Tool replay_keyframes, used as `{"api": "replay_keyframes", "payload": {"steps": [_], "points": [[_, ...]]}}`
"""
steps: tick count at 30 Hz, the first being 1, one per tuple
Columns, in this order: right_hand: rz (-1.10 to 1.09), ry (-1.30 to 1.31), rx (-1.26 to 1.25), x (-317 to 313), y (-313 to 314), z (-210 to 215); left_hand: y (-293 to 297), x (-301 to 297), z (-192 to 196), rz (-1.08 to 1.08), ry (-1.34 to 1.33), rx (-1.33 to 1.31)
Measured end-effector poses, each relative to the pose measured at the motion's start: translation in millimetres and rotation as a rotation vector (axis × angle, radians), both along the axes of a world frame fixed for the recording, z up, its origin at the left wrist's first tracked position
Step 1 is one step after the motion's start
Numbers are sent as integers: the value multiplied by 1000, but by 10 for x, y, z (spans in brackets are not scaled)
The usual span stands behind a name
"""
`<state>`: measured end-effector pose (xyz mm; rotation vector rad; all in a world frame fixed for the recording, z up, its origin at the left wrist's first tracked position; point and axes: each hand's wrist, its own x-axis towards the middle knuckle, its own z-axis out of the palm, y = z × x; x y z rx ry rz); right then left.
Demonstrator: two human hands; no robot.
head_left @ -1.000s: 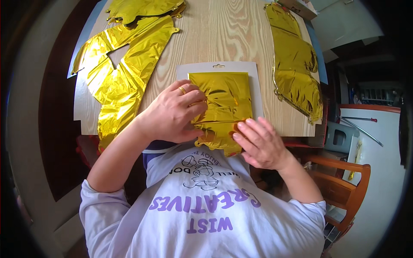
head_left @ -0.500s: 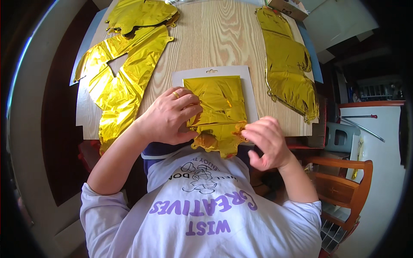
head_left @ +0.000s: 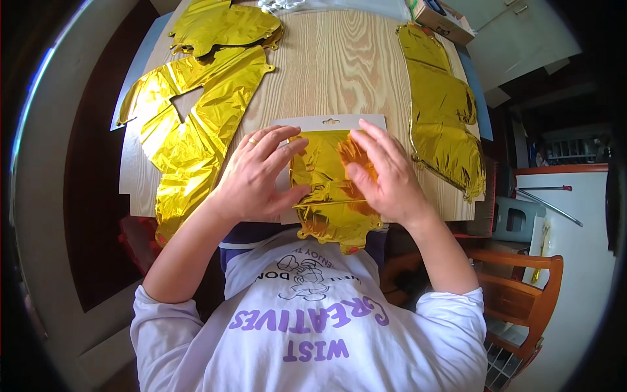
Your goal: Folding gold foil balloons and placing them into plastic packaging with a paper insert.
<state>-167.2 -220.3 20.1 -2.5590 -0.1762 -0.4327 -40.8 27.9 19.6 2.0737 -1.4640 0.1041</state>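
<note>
A gold foil balloon (head_left: 323, 171), folded into a rectangle, lies on a white hang-hole card (head_left: 307, 122) at the table's near edge. Its tabbed lower end hangs past that edge over my shirt. My left hand (head_left: 261, 170), with a ring on one finger, rests along the balloon's left side, fingers spread. On the upper right of the foil lies my right hand (head_left: 385, 173), its fingers stretched out and thumb apart. The foil beneath mirrors the hand in orange. Neither hand grips anything.
On the left of the wooden table (head_left: 320, 72) a flat gold balloon with a triangular hole (head_left: 215, 124) lies below another gold balloon (head_left: 225, 29). A long gold balloon (head_left: 441, 108) lies at the right. A box (head_left: 444, 21) stands at the far right corner; a wooden chair (head_left: 516, 287) stands beside the table.
My right hand has moved from the balloon's lower right corner up and inward onto its upper right part. My left hand stays at the left side. The whole view has shifted slightly.
</note>
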Motion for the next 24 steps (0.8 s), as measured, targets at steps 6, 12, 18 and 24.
{"api": "replay_keyframes", "payload": {"steps": [6,12,18,24], "points": [[229,-9,-323,-305,26,128,83,-8,-114,-24,16,121],[256,-102,-460,-329,104,22,35,58,-52,-32,33,123],[220,-139,-442,-337,147,-73,16,108,-66,-38,69,108],[166,-134,-404,-299,210,-60,25,164,-90,-63,133,72]]}}
